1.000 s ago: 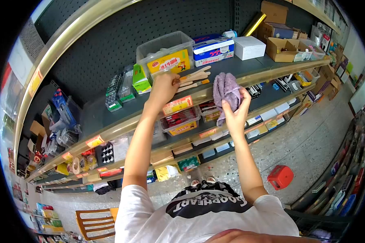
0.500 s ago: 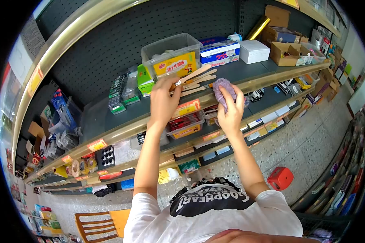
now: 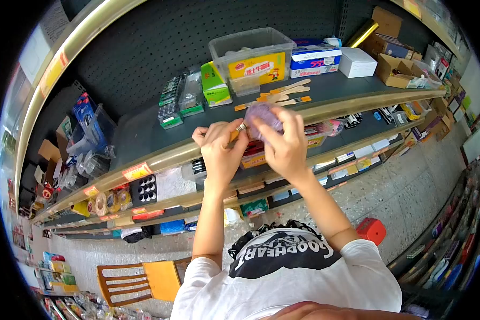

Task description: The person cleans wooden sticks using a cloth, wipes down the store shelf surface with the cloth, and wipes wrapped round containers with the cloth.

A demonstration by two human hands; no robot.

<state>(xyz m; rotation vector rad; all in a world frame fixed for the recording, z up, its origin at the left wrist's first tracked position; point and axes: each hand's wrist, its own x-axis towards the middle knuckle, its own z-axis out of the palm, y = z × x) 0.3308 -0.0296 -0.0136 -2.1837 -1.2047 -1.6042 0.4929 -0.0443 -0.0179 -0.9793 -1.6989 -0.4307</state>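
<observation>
Between thumb and fingers, my left hand (image 3: 220,152) pinches a paintbrush (image 3: 240,128) near its orange end and metal band. My right hand (image 3: 288,141) is closed on a fuzzy purple cloth (image 3: 263,121), pressed around the brush's other end, which it hides. Both hands are close together in front of the shelf edge. Just behind them, several wooden-handled paintbrushes (image 3: 288,92) lie loosely fanned on the shelf (image 3: 144,133). A clear plastic bin (image 3: 250,44) with a yellow label stands behind the brushes.
Left of the bin are a green box (image 3: 215,85) and small packs (image 3: 170,101). To its right stand a blue-and-white box (image 3: 316,60), a white box (image 3: 360,63) and an open carton (image 3: 397,71). A wooden chair (image 3: 160,280) and a red stool (image 3: 372,230) are on the floor.
My left hand has drawn a paintbrush off the group toward me. My right hand has moved left with the purple cloth, which now covers one end of that brush.
</observation>
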